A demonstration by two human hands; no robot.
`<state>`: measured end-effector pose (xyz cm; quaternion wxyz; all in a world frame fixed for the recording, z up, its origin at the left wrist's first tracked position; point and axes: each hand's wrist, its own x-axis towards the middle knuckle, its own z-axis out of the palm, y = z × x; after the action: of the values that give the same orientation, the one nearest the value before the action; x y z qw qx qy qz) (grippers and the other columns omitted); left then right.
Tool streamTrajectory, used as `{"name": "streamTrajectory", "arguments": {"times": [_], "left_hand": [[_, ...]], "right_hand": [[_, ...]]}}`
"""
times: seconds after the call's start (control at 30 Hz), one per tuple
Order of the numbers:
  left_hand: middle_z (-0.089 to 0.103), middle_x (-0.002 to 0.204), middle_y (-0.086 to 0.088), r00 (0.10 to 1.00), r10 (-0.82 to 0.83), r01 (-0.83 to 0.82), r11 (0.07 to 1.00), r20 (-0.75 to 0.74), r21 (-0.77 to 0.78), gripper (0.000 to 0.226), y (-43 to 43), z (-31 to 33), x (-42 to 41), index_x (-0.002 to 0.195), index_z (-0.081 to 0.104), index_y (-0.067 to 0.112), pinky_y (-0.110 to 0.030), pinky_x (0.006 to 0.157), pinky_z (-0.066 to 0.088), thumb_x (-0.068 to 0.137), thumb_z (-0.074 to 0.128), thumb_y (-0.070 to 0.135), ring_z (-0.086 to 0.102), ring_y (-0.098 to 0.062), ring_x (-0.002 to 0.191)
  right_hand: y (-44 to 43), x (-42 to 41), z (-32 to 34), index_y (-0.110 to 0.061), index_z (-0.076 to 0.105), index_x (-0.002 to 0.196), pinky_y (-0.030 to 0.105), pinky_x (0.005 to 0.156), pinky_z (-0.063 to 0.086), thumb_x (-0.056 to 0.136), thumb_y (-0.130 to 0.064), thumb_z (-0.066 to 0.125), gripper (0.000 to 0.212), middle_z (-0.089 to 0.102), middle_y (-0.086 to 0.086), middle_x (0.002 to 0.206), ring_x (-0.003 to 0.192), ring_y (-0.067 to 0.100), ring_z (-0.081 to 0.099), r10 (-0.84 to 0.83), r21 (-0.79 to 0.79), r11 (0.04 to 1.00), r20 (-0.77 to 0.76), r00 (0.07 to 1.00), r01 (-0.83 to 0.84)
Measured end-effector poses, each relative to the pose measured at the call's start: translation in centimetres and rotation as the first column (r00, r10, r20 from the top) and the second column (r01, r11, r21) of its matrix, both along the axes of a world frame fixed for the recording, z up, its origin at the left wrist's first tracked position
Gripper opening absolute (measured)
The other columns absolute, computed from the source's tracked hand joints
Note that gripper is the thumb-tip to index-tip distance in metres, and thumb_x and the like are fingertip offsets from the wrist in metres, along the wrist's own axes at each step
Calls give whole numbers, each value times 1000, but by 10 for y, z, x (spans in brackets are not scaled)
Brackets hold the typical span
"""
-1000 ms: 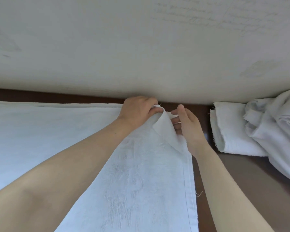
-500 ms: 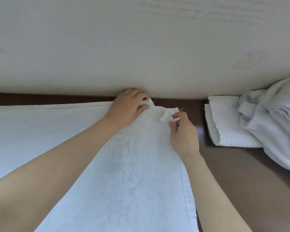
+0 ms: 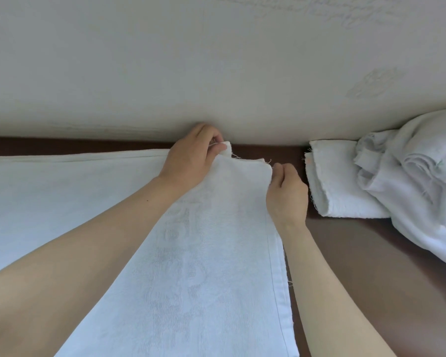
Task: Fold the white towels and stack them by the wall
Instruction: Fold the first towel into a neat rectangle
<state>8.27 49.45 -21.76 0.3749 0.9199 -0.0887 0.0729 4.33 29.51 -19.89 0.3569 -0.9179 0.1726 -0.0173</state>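
A large white towel (image 3: 204,266) with a woven pattern lies spread over the dark brown table (image 3: 371,266), its far edge close to the wall. My left hand (image 3: 188,158) pinches a bunched bit of the far edge near the wall. My right hand (image 3: 286,191) grips the towel's far right corner, fingers curled round the cloth. Between the two hands the far edge lies nearly flat. A folded white towel (image 3: 340,186) rests against the wall to the right.
A loose heap of crumpled white towels (image 3: 417,186) lies at the far right, partly over the folded one. The pale wall (image 3: 216,60) runs along the table's back edge. Bare brown tabletop shows to the right of my right forearm.
The folded-over corner has been pulled out flat to the right by my right hand. My left hand shifted a little along the far edge toward the wall.
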Motion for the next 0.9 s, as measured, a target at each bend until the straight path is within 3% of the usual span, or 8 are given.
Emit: {"name": "streamTrajectory", "arguments": {"times": [0.1, 0.17, 0.23, 0.33, 0.57, 0.67, 0.77, 0.9], "left_hand": [[56, 93, 1, 999, 19, -22, 996, 42, 85, 16, -1, -12, 1, 94, 60, 10, -34, 61, 43, 96, 62, 25, 56, -20, 78], [59, 91, -5, 997, 9, -18, 992, 73, 127, 14, -2, -15, 1, 91, 62, 8, -34, 59, 43, 94, 66, 21, 57, -23, 75], [59, 90, -5, 996, 10, -21, 992, 90, 126, 12, -2, -13, 1, 91, 64, 8, -35, 60, 44, 92, 67, 20, 57, -23, 75], [63, 90, -2, 991, -7, -14, 988, 131, 155, 11, 4, -12, 2, 92, 68, 12, -36, 69, 47, 94, 65, 22, 57, -22, 82], [67, 96, -2, 1000, -12, 9, 994, 27, 110, 16, 9, -20, 6, 100, 74, 14, -24, 81, 39, 97, 60, 22, 56, -23, 96], [67, 95, -2, 999, -18, 15, 998, 39, 60, 15, 9, -20, 6, 98, 73, 13, -19, 82, 36, 98, 59, 19, 57, -20, 94], [69, 97, 0, 998, -28, 24, 998, 59, 55, 19, 10, -15, 3, 103, 72, 13, -29, 83, 46, 100, 56, 23, 60, -20, 94], [68, 120, 2, 994, -85, 72, 984, 75, 165, 30, 18, -2, -19, 118, 68, 16, -33, 97, 44, 101, 50, 33, 60, -21, 113]], "right_hand": [[4, -9, 4, -24, 51, 100, 24, 58, 37, 102, -47, 40, 26, 58, -10, 77, 71, 6, 55, 43, 92, 995, 37, 998, -46], [6, -13, 1, -24, 48, 120, 25, 65, 42, 96, -55, 47, 40, 60, -7, 89, 82, 10, 56, 127, 50, 990, 55, 990, -130], [6, -12, -10, -17, 46, 129, 30, 69, 42, 97, -41, 53, 40, 60, -1, 99, 91, 17, 55, 213, -38, 977, 44, 976, -212], [4, 0, -23, -8, 54, 122, 26, 71, 33, 99, -14, 49, 24, 63, 6, 108, 99, 26, 57, 176, -108, 980, 69, 982, -168], [10, 8, -34, -10, 55, 120, 33, 62, 34, 102, -15, 43, 23, 59, 7, 114, 92, 32, 58, 183, -377, 916, 88, 979, -137], [16, 10, -33, -11, 57, 120, 37, 65, 41, 99, -9, 45, 24, 61, 7, 111, 91, 33, 58, 142, -352, 932, 130, 981, -88], [19, 8, -33, -9, 65, 110, 42, 69, 47, 91, 1, 50, 26, 64, 9, 95, 79, 31, 58, 132, -365, 931, 305, 943, -12], [8, 11, -41, -6, 62, 102, 46, 69, 44, 91, -4, 47, 19, 65, 11, 91, 78, 37, 58, 53, -305, 952, 287, 956, 39]]}}
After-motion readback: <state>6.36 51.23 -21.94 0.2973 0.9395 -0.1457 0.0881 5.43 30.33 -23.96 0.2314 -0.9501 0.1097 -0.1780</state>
